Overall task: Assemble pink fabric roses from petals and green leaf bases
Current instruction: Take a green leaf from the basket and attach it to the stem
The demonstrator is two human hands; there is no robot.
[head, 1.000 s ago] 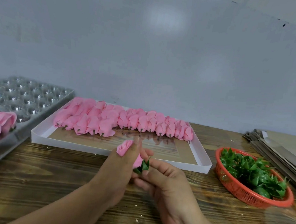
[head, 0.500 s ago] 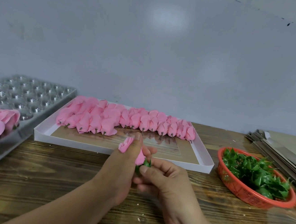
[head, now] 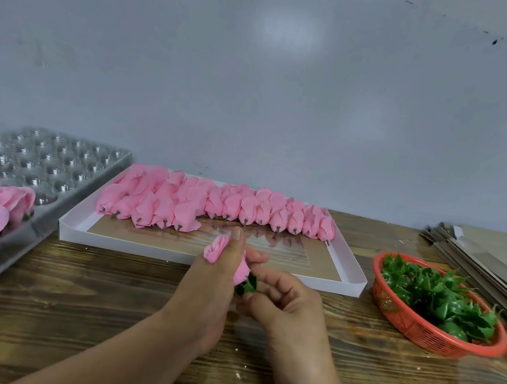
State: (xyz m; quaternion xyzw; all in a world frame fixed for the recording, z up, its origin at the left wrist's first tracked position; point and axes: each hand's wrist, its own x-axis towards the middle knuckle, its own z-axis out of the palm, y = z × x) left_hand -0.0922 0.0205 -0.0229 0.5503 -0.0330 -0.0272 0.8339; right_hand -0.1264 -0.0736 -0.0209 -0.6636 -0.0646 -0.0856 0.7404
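Head view: rose assembly at mid-table, near front edge of wooden table point(head: 79, 314).

Behind, white tray point(head: 75, 224) of pink petal buds point(head: 213, 206); toward right edge, red basket point(head: 418, 331) of leaf bases point(head: 440, 296). Left hand point(head: 209, 286) curled round pink rose point(head: 215, 248), right hand point(head: 284, 306) pinching green leaf base point(head: 248, 284) against its underside. Probably light, soft, crushable; best gripped low by stem end, not petals.

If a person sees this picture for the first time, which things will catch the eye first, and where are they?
First, the two hands at the centre: the left hand holds a pink rose while the right hand pinches a green leaf base at its bottom. Behind them, pink petal buds fill a white tray; an orange basket holds leaves on the right.
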